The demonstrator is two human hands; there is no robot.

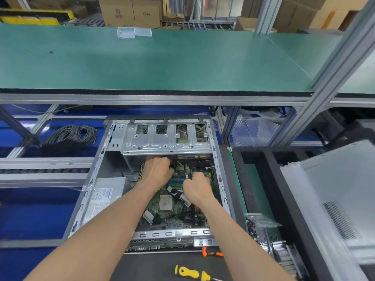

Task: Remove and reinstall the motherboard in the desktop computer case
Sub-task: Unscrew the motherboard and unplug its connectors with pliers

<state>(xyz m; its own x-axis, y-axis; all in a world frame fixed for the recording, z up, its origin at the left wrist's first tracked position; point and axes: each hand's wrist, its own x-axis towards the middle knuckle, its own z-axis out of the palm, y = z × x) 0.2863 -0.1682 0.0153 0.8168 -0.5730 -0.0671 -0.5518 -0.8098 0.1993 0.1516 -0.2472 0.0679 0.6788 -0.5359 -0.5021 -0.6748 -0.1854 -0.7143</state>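
Observation:
An open desktop case (97,171) lies on its side in front of me. The green motherboard (162,213) sits inside, with a bare square CPU (166,202) and blue memory slots (178,180). My left hand (157,171) reaches in under the silver drive cage (162,138), its fingers curled around a bundle of yellow and black power cables (177,163). To its right, my right hand (197,188) is curled over the board's right side; what its fingers hold is hidden.
A grey power supply (107,192) sits in the case's left part. A yellow screwdriver (191,273) and an orange tool (211,253) lie in front of the case. A removed side panel (334,189) leans right. A coil of grey cable (71,136) lies left, a green bench (142,61) above.

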